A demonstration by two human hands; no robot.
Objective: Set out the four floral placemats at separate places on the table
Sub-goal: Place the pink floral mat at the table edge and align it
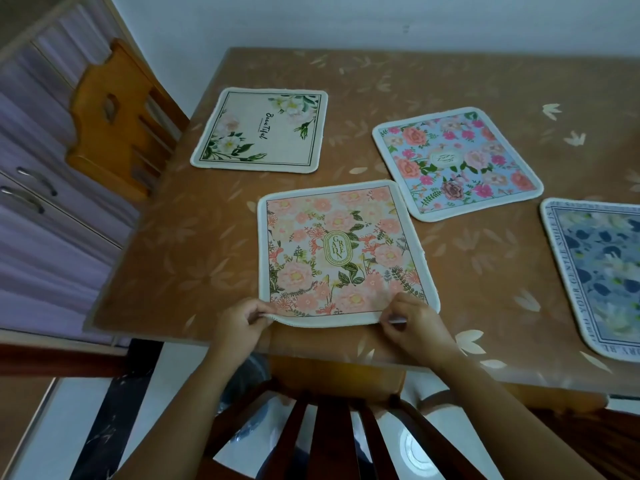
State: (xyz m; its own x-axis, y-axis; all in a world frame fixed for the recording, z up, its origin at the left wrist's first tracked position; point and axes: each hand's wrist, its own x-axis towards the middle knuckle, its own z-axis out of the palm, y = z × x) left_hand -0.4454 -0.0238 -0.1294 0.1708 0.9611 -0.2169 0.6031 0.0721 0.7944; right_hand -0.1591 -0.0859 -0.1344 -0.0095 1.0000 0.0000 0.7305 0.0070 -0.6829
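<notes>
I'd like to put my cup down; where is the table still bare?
Bare table runs along the far edge behind the cream mat and blue mat. Crowded between the pink mat, blue mat and navy mat.

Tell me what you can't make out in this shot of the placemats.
- Blue-grey mat, head view: right side cut off by the frame edge, border lettering only partly readable.
- Pink-and-blue mat: centre emblem too blurred to read.
- Garden mat: near corners covered by the left hand and right hand.
- Table: right end beyond the frame.
</notes>
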